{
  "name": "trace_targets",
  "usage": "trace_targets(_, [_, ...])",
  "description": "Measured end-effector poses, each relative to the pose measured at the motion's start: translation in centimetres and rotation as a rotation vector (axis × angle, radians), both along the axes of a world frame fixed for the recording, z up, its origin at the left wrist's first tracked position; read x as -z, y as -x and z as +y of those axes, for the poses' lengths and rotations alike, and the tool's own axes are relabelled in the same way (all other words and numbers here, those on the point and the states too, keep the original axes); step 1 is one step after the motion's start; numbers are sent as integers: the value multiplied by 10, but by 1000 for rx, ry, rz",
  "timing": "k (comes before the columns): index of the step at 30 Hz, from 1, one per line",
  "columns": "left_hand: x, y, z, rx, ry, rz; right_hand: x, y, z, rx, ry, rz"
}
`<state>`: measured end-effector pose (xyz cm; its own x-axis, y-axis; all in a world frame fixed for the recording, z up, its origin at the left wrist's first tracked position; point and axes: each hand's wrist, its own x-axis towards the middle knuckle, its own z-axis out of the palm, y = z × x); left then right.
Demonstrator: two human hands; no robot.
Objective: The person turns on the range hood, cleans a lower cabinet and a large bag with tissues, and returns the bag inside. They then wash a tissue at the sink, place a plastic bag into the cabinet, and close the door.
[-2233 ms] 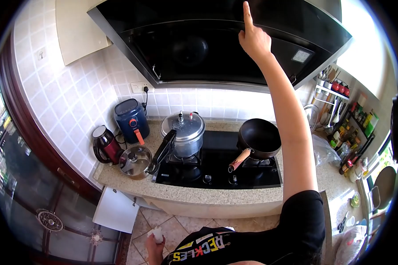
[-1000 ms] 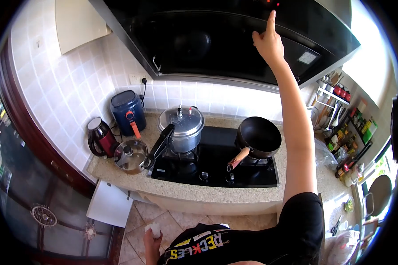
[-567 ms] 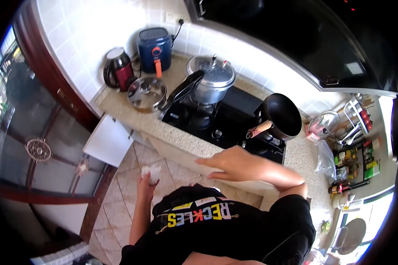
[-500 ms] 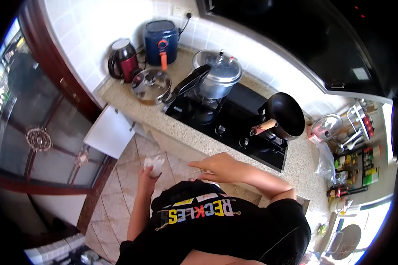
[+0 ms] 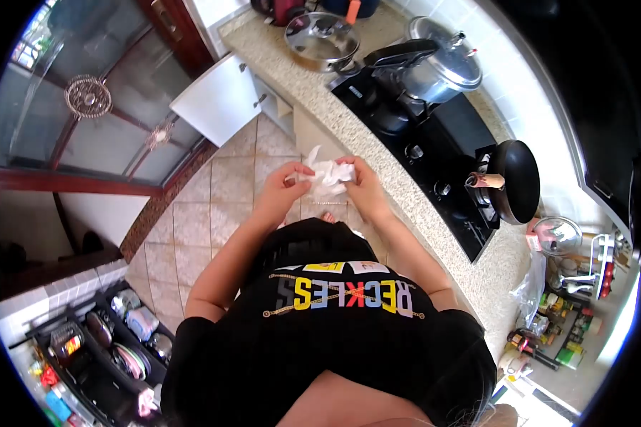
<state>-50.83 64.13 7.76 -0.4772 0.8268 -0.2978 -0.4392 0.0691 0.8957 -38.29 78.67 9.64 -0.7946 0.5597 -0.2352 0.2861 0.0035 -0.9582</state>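
A crumpled white piece of tissue or thin plastic [image 5: 326, 178] is held up in front of my body, over the tiled floor; which material it is I cannot tell. My left hand [image 5: 285, 188] pinches its left side between thumb and fingers. On the other side, my right hand [image 5: 365, 186] grips its right edge, close to the counter's front. Loose ends of the white piece stick up between the two hands.
Along the right runs a speckled counter [image 5: 292, 92] with a gas stove [image 5: 399, 135]. On it stand a pressure cooker [image 5: 441, 75], a black wok [image 5: 518, 181] and a glass-lidded pan [image 5: 320, 46]. A white cabinet door [image 5: 217, 99] hangs open near the glass door [image 5: 121, 71].
My right hand has come from beside the counter to the white piece and taken hold of it. My left hand has lifted it forward, and the view has turned and tilted down.
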Motion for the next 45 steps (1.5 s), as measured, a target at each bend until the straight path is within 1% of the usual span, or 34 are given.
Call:
trace_targets(1, [2, 1, -1, -57, 4, 40, 4, 2, -2, 28, 213, 107])
trace_targets(2, [2, 3, -3, -113, 10, 82, 3, 4, -5, 19, 228, 97])
trace_targets(4, [1, 9, -6, -171, 13, 42, -5, 8, -10, 53, 269, 137])
trace_targets(6, [2, 16, -9, -338, -60, -177, 2, 10, -11, 76, 293, 162])
trace_targets(7, [7, 19, -9, -398, -129, -208, 6, 9, -8, 67, 321, 125])
trace_targets(8, [11, 22, -10, -404, -124, -207, 8, 9, -7, 59, 347, 88])
trace_targets(9, [11, 24, -12, -448, -181, -236, 6, 9, -8, 66, 375, 38])
trace_targets(10, [10, 25, -13, -490, -238, -264, 7, 9, -9, 63, 380, 35])
trace_targets(12, [7, 28, -17, -506, -268, -304, 8, 10, -11, 106, 631, 123])
trace_targets(15, [2, 34, -16, -472, -306, -311, 2, 11, -12, 90, 646, 66])
trace_targets(16, [-3, 34, -16, -453, -300, -371, 0, 13, -13, 88, 649, 62])
trace_targets(17, [-5, 33, -16, -434, -293, -433, -3, 15, -15, 73, 645, 158])
trace_targets(18, [-4, 33, -15, -438, -290, -435, -6, 16, -17, 59, 640, 254])
trace_targets(20, [-2, 31, -14, -340, -327, -464, -9, 18, -16, 30, 642, 217])
trace_targets(21, [-1, 30, -13, -342, -323, -466, -9, 20, -16, 0, 639, 187])
trace_targets(22, [0, 30, -11, -287, -302, -477, -7, 22, -16, 1, 641, 186])
trace_targets(23, [1, 30, -10, -232, -281, -488, -2, 25, -17, -110, 507, 79])
trace_targets(24, [0, 29, -9, -234, -277, -489, 3, 26, -17, -220, 372, -28])
trace_targets(26, [-2, 29, -8, -337, -235, -449, 12, 27, -12, -218, 388, -11])
trace_targets(28, [2, 33, -13, -380, -209, -402, 16, 26, -5, -45, 460, 88])
trace_targets(29, [4, 36, -17, -417, -184, -354, 21, 25, -1, 17, 511, 89])
trace_targets(30, [7, 40, -20, -427, -183, -353, 24, 22, 3, 8, 514, 87])
trace_targets(32, [11, 46, -26, -466, -182, -365, 28, 17, 11, 213, 575, 63])
trace_targets(33, [6, 45, -28, -486, -197, -381, 26, 15, 13, 228, 573, 39])
trace_targets(34, [8, 44, -28, -493, -195, -381, 27, 14, 14, 223, 576, 36])
trace_targets(36, [13, 41, -26, -439, -193, -191, 30, 13, 16, 204, 526, 21])
trace_targets(40, [1, 28, -15, -442, -123, -117, 26, 22, 4, 128, 584, 21])
trace_targets(42, [-12, 22, -7, -376, -89, 52, 15, 31, -2, 91, 838, 69])
trace_targets(43, [-19, 19, -4, -359, -79, 41, 18, 33, -3, 37, 875, 118])
trace_targets(44, [-22, 16, -2, -360, -76, 39, 17, 34, -7, 37, 878, 116])
trace_targets(45, [-23, 14, -1, -327, -52, 37, 14, 35, -11, -22, 781, 136])
